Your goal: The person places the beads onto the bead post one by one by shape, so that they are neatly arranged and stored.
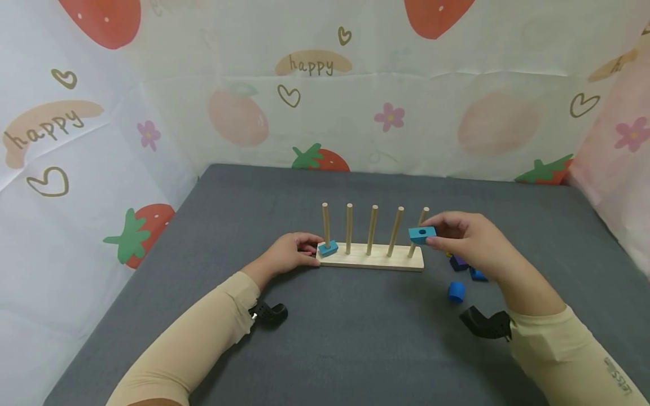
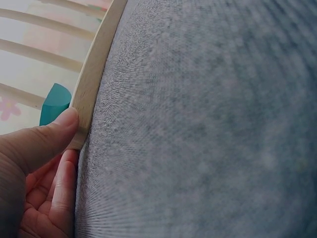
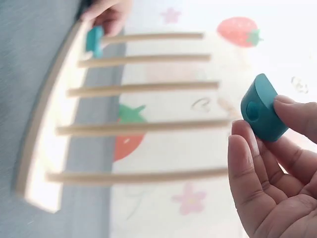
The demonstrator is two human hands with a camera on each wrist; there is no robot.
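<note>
A wooden peg stand (image 1: 373,259) with several upright pegs lies across the table. My left hand (image 1: 290,253) grips its left end, and in the left wrist view the thumb (image 2: 67,120) presses the edge of the base. On the leftmost peg a teal block (image 1: 328,248) sits down at the base. My right hand (image 1: 474,239) pinches a second teal block (image 1: 422,234) between thumb and fingers, raised near the rightmost peg. The right wrist view shows that block (image 3: 265,109) has a rounded side and a round hole, apart from every peg.
A blue cylinder (image 1: 456,291) lies on the grey table (image 1: 355,344) right of the stand. A purple block (image 1: 459,263), another blue block (image 1: 478,274) and a bit of yellow sit beneath my right hand, partly hidden. A printed cloth (image 1: 315,113) hangs behind the table.
</note>
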